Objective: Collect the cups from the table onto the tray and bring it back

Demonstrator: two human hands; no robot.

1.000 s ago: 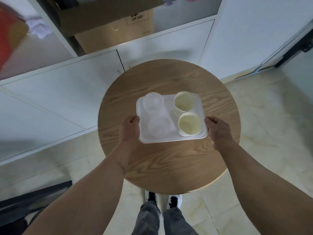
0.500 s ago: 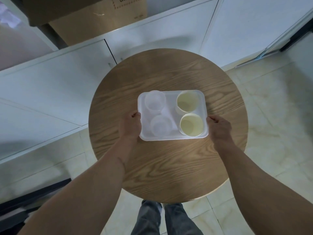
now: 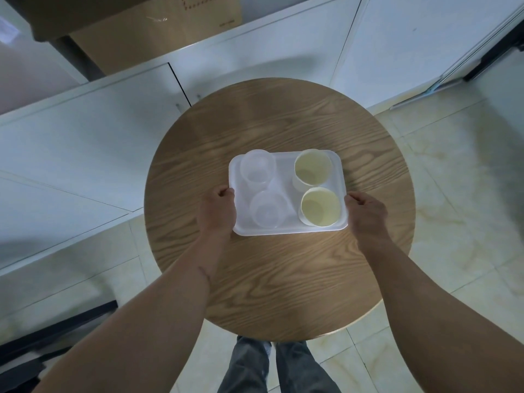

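Hands grip a white plastic tray (image 3: 286, 229) above a round wooden table (image 3: 278, 279), seen from overhead. The person's left hand (image 3: 217, 212) is closed around the tray's left edge, fingers curled over the rim. The right hand (image 3: 367, 212) is closed around the tray's right edge in the same way. Whether the tray rests on the table or is lifted just clear of it cannot be told from this angle.

Four cups stand upright on the tray, two per side. On the tray's left half are two clear plastic cups: the far clear cup (image 3: 257, 171) sits at the far left corner, and the near clear cup (image 3: 268, 209) sits closer to the person, just beside the left hand. On the tray's right half are two pale yellow paper cups: the far paper cup (image 3: 312, 168) at the far right corner and the near paper cup (image 3: 320, 207) at the near right corner, just beside the right hand. All four look empty.

The tray lies over the middle of the table. Beyond the table stand white cabinets (image 3: 85, 131), with a brown cardboard box (image 3: 158, 32) above them. Below the table's near edge are the person's grey trouser legs (image 3: 272, 367) and a pale tiled floor (image 3: 453, 222).
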